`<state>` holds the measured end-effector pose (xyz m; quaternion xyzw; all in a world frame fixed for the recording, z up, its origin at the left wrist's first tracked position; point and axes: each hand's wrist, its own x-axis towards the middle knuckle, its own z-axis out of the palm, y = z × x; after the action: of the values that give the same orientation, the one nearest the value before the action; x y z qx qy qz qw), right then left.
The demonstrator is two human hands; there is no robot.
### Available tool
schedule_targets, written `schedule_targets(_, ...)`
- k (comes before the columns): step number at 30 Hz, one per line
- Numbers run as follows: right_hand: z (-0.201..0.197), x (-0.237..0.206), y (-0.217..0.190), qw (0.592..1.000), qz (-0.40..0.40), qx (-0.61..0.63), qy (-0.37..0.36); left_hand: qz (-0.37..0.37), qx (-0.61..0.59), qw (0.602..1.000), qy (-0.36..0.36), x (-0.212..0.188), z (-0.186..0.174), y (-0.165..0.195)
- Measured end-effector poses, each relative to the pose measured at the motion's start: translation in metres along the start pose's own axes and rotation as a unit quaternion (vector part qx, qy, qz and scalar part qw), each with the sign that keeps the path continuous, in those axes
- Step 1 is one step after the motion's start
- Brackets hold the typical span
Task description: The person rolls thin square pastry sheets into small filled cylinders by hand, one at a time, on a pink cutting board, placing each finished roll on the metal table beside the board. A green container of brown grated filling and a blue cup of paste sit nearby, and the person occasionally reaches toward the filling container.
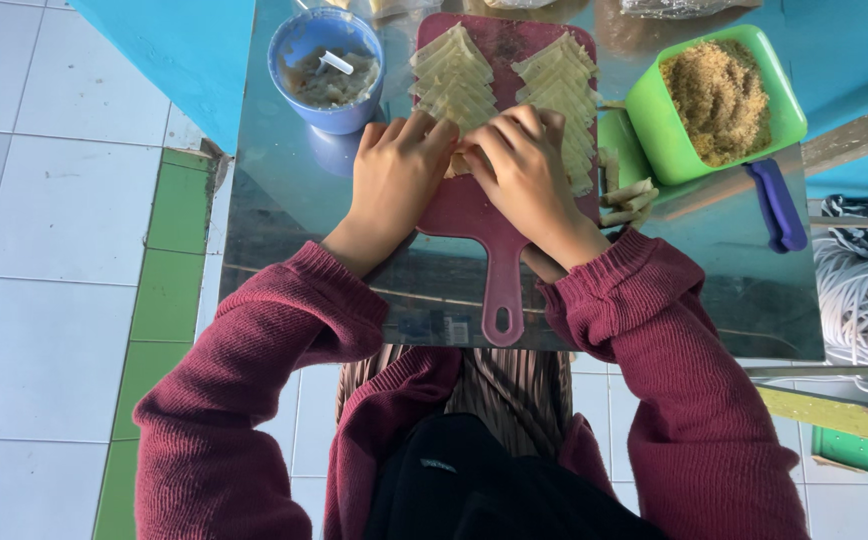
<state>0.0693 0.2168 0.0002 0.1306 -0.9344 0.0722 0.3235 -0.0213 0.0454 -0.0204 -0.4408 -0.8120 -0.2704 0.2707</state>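
A dark red cutting board (491,215) with a handle lies on a shiny metal table (284,200). Two rows of pale, overlapping pastry wrappers (454,75) cover its far half. My left hand (394,175) and my right hand (526,170) rest together on the nearest wrapper of the left row, fingers curled over it and pressing it; the wrapper is mostly hidden beneath them. Both arms wear maroon knit sleeves.
A blue bowl (326,70) of pale paste with a white stick stands at the far left. A green tub (716,95) of brown crumbs sits right, beside several rolled pieces (626,200) and a blue handle (776,205). White cord (859,290) lies off the right edge.
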Motion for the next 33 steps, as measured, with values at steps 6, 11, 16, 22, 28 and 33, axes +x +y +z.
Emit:
schedule_targets(6,0.005,0.004,0.003,0.999,0.026,0.013,0.015,0.048,0.021,0.998,0.030,0.002,0.000,-0.005)
schedule_targets(11,0.008,0.003,0.005,0.999,0.006,-0.041,0.006,0.089,0.111,0.990,0.010,0.001,0.001,-0.001)
schedule_targets(16,0.005,-0.005,0.004,0.996,-0.021,-0.091,-0.012,0.070,0.095,0.992,0.036,-0.002,-0.007,0.006)
schedule_targets(22,0.010,0.001,0.010,0.994,-0.028,-0.103,0.000,0.051,0.042,0.998,-0.001,-0.011,-0.019,0.011)
schedule_targets(28,0.018,0.016,0.020,0.999,0.028,-0.008,0.031,0.052,0.022,0.998,-0.014,-0.016,-0.016,0.011)
schedule_targets(33,-0.010,0.014,0.037,0.987,0.109,0.116,0.039,0.048,0.026,0.998,-0.024,-0.016,-0.014,0.012)
